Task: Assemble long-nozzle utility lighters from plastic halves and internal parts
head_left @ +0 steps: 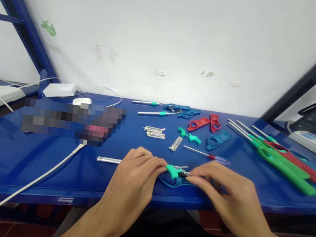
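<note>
My left hand and my right hand meet near the front edge of the blue table. Between them lies a part-built lighter: a blue handle shell, a green trigger and a metal tube sticking out to the left. My left fingers curl round the tube end and the green trigger. My right fingertips pinch a small dark part beside the trigger.
Loose parts lie behind: metal tubes with green collars, red shells, a blue shell, green triggers, a red-handled screwdriver. Finished green and red lighters lie right. A white cable crosses left.
</note>
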`<state>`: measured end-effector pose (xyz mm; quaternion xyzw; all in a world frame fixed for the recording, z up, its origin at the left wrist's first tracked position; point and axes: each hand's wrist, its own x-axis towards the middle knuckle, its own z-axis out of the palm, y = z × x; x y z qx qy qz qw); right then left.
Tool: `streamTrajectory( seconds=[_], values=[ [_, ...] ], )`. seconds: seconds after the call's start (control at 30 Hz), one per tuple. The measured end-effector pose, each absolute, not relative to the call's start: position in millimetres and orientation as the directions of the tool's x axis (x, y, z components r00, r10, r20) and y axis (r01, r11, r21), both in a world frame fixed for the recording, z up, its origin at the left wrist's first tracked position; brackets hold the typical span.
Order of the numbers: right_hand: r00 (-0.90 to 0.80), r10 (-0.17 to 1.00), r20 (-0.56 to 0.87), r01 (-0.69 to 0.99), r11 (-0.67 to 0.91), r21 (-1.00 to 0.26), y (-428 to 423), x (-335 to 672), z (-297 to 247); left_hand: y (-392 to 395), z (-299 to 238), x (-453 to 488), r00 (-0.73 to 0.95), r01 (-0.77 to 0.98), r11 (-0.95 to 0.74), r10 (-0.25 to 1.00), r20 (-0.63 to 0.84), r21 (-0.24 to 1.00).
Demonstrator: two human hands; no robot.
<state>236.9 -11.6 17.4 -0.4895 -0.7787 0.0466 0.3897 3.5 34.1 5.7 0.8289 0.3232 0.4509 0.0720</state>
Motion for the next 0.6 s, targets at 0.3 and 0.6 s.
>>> streamTrajectory(
  seconds=[0.3, 0.6],
  values=[
    [-0.249, 0.746, 0.617, 0.703, 0.578, -0.415, -10.0, 237.4, 11.5, 33.8, 5.8, 4.9, 0.356, 0.447, -0.776, 0.611, 0.707, 0.446],
    [-0.248, 0.7, 0.67, 0.737, 0.585, -0.338, -5.7, 238.9, 5.7, 32.5, 6.2, 4.6, 0.372, 0.433, -0.779, 0.613, 0.698, 0.453]
  ],
)
